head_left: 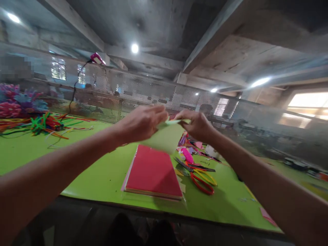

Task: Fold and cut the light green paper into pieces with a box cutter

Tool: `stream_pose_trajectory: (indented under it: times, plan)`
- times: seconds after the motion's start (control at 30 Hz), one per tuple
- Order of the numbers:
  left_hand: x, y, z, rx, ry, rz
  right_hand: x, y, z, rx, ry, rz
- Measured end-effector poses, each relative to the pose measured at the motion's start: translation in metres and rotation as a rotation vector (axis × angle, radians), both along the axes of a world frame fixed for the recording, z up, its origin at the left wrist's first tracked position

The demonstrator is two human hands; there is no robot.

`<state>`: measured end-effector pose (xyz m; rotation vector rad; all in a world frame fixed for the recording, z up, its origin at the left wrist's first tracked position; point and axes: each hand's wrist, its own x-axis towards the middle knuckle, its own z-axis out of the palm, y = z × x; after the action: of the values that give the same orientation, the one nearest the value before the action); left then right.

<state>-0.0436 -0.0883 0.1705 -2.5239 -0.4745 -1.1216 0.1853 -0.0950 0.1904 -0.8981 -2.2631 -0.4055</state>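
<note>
Both my hands are raised above the table, pinching the top edge of a pale green sheet of paper (167,136). My left hand (143,123) is closed at its left side, fingers curled and a little blurred. My right hand (196,123) grips the other end between thumb and fingers, where the edge looks folded over. Below the sheet, a red-topped stack of paper (153,171) lies on a clear plastic wrapper. To its right rest scissors with red handles (202,184) and a pair with yellow handles (208,176).
The green table (97,171) is backed by a perforated metal screen (153,92). At left lie colourful pipe cleaners (46,123), fluffy flowers (20,102) and a pink lamp (97,58) on a bent neck. A bright pink bundle (188,155) and paper scraps sit behind the scissors.
</note>
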Motion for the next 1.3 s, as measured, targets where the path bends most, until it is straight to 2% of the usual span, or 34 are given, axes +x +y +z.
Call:
stream_pose_trajectory:
  times: [0.1,0.13,0.2,0.3,0.37,0.47,0.57,0.67,0.73,0.77,0.83,0.9,0.97,1.03,1.1,1.2,1.3]
  plan:
    - [-0.008,-0.006,-0.043,-0.258,-0.071,-0.128,-0.004,-0.011,-0.034,-0.115,-0.066,0.044]
    - [-0.008,-0.004,-0.054,-0.372,-0.138,-0.166,-0.003,-0.013,-0.039,-0.166,-0.117,0.043]
    - [-0.005,0.006,-0.069,-0.621,-0.322,-0.229,0.002,-0.017,-0.039,-0.220,-0.200,0.006]
    - [0.008,0.020,-0.074,-1.043,-0.597,-0.405,0.013,-0.020,-0.020,-0.203,-0.258,-0.080]
    - [0.016,0.023,-0.073,-1.298,-0.688,-0.527,0.017,-0.025,-0.001,-0.205,-0.270,-0.113]
    - [0.024,0.014,-0.078,-1.590,-0.639,-0.642,0.019,-0.034,0.021,-0.211,-0.247,-0.145]
    - [0.031,-0.002,-0.098,-1.720,-0.594,-0.631,0.023,-0.039,0.034,-0.151,-0.206,-0.176]
    - [0.037,-0.010,-0.123,-1.653,-0.620,-0.523,0.028,-0.040,0.037,-0.058,-0.147,-0.184]
    - [0.037,-0.003,-0.131,-1.436,-0.609,-0.366,0.030,-0.044,0.036,-0.026,-0.102,-0.161]
    - [0.034,0.004,-0.129,-1.244,-0.599,-0.257,0.029,-0.047,0.036,-0.014,-0.077,-0.149]
    - [0.021,0.023,-0.115,-0.768,-0.538,-0.020,0.027,-0.056,0.033,0.015,-0.027,-0.135]
    - [0.001,0.044,-0.091,-0.621,-0.560,0.045,0.023,-0.065,0.027,0.072,0.033,-0.136]
    - [-0.018,0.060,-0.071,-0.527,-0.559,0.058,0.022,-0.068,0.014,0.102,0.096,-0.127]
    - [-0.034,0.071,-0.066,-0.435,-0.517,0.059,0.024,-0.062,-0.010,0.068,0.141,-0.096]
    - [-0.044,0.077,-0.083,-0.218,-0.369,0.063,0.031,-0.047,-0.047,0.003,0.140,-0.035]
    - [-0.050,0.082,-0.138,-0.088,-0.141,0.040,0.044,-0.020,-0.115,-0.062,0.096,0.015]
    - [-0.049,0.086,-0.191,-0.123,0.097,0.030,0.054,-0.006,-0.174,-0.171,-0.052,0.042]
